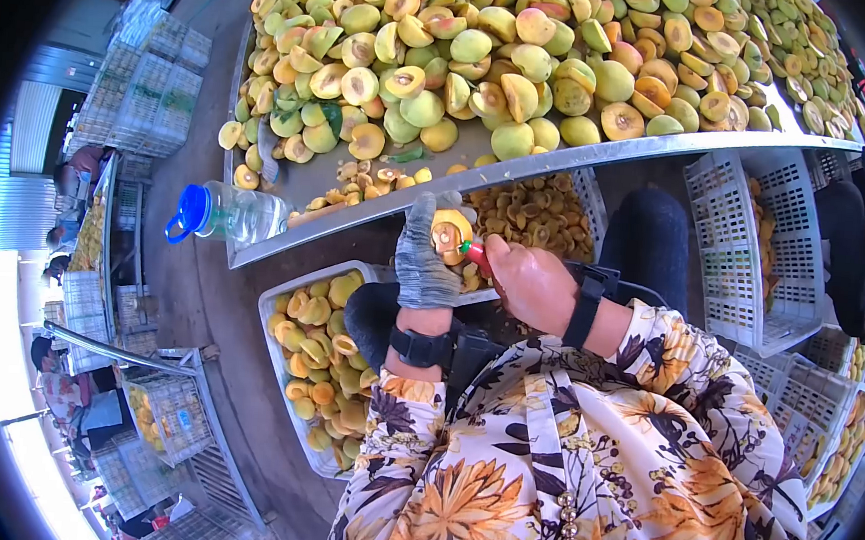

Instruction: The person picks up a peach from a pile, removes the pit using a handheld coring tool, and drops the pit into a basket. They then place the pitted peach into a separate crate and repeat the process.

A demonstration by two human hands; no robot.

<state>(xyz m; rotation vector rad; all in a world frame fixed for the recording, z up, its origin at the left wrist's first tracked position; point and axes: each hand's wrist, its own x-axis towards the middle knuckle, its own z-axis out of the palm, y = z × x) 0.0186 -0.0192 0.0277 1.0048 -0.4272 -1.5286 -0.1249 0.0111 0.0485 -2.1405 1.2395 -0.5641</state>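
Observation:
My left hand [423, 259], in a grey knitted glove, is closed around a yellow peach half [450, 231] with its cut face towards me. My bare right hand [534, 285] grips a small pitting tool [475, 254] with a red handle and a green collar. The tool's tip meets the cut face; its exact shape is hidden. Both hands are just in front of the metal table's edge [560, 165]. On that table lies a big heap of peaches [424, 109], many of them cut in half.
A clear water bottle [241, 214] with a blue lid lies at the table's left corner. Below the edge is a crate of brown pits [547, 213]. A white crate [268, 304] of peach halves stands at my left, another crate [795, 250] at right. Several people work at the far left.

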